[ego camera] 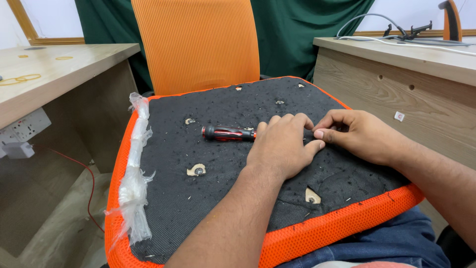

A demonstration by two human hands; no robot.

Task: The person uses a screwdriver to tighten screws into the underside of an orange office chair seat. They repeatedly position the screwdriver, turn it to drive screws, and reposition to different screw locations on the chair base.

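Head view: the left hand [280, 146] lies flat, fingers curled down over the screwdriver [229, 133], whose red-black handle juts left of them. The right hand [354, 135] pinches its fingertips together just right of them, on the seat [223, 164]; what they hold is hidden.

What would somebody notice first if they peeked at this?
Probably the bright orange chair seat, lying upside down on the person's lap with its black underside facing up. In the middle, the left hand and right hand pinch the black fabric, beside a red-and-black screwdriver.
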